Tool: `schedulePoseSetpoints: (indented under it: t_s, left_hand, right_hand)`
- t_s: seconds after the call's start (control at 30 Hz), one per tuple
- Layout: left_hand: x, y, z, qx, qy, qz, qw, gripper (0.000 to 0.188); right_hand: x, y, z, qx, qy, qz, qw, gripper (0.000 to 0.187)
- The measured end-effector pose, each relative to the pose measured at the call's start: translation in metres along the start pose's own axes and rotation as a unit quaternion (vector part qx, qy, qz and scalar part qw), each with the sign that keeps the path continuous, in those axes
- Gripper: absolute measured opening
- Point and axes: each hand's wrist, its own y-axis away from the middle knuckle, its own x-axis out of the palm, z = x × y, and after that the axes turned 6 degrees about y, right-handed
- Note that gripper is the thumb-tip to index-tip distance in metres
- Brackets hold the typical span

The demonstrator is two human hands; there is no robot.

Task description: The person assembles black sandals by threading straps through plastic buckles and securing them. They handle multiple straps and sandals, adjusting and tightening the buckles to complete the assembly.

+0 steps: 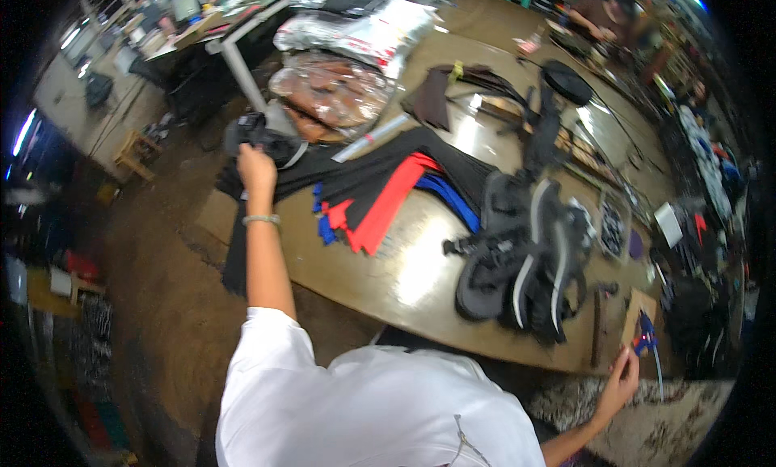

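Note:
At the table's left end my left hand (257, 169) is closed on a black sandal (279, 147) with a pale edge line on its sole. My right hand (621, 380) is at the near right corner, its fingers stretched toward a blue and red glue gun (644, 338) with a pale stick hanging from it. Whether the fingertips touch that tool is unclear. Several black sandals (517, 265), some with white sole stripes, lie in a cluster on the right of the table. Black strips (388, 164) spread across the middle, over red strips (388, 204) and blue strips (449, 198).
Clear-bagged brown pieces (331, 95) and silvery packages (356, 34) are piled at the table's far left. A ruler (370, 138) lies before them. A small tray (614, 228) stands right of the sandals. Another person (598, 22) sits at the far right.

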Motion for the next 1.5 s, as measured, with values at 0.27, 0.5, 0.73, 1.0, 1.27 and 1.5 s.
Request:
schedulePoseSetpoints:
  t_s: [0.27,0.5,0.73,1.0,1.27,1.5]
  left_hand:
    - [-0.038,0.003,-0.013,-0.02,-0.154,-0.02,0.988,0.049]
    - [-0.094,0.197,-0.231,0.129,0.389,0.39,0.825,0.016]
    - [-0.088,0.26,-0.284,0.093,0.251,0.521,0.811,0.081]
    - [-0.074,0.256,-0.25,-0.177,0.469,0.546,0.671,0.081]
    - [-0.091,0.228,-0.266,0.118,0.2,0.512,0.827,0.075]
    - [-0.095,0.219,-0.278,-0.16,0.753,0.442,0.461,0.085]
  right_hand:
    - [-0.01,0.029,-0.017,0.014,-0.045,-0.015,0.999,0.024]
    - [0.003,0.009,-0.01,0.063,-0.088,-0.059,0.992,0.026]
    - [0.054,0.015,0.078,-0.253,-0.02,0.159,0.954,0.067]
    - [0.098,0.009,0.065,-0.215,-0.04,0.215,0.952,0.081]
    - [0.068,0.007,0.071,-0.245,-0.101,0.083,0.961,0.058]
    - [0.062,-0.012,0.084,-0.446,-0.038,0.11,0.888,0.047]
